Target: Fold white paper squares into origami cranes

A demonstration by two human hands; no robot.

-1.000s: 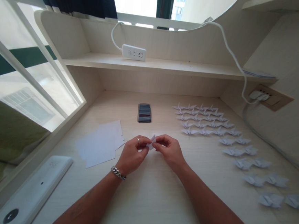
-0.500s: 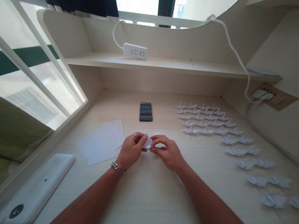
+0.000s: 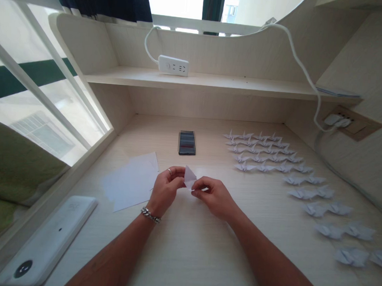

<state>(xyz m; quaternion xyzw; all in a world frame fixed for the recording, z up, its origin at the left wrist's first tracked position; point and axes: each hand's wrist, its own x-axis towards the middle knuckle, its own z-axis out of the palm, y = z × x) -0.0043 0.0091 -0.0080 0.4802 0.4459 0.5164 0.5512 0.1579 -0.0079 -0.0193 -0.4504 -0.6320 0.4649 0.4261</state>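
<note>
Both of my hands pinch a small folded piece of white paper [image 3: 189, 177] just above the middle of the pale wooden desk [image 3: 189, 244]. My left hand [image 3: 166, 188], with a ring and a chain bracelet, grips its left side. My right hand [image 3: 213, 197] grips its lower right edge with thumb and fingertips. A pointed flap of the paper stands up between them. Loose white paper sheets [image 3: 130, 182] lie just left of my left hand.
Several folded white paper cranes [image 3: 277, 161] lie in rows on the right, trailing towards the front edge. A dark phone [image 3: 187, 143] rests behind my hands. A white device [image 3: 46, 244] lies front left. A power strip [image 3: 173, 65] sits on the shelf; a wall socket [image 3: 346, 122] is at right.
The folded paper has turned between my fingers, and a pointed flap now stands higher. Both hands stayed nearly in place, closing slightly together.
</note>
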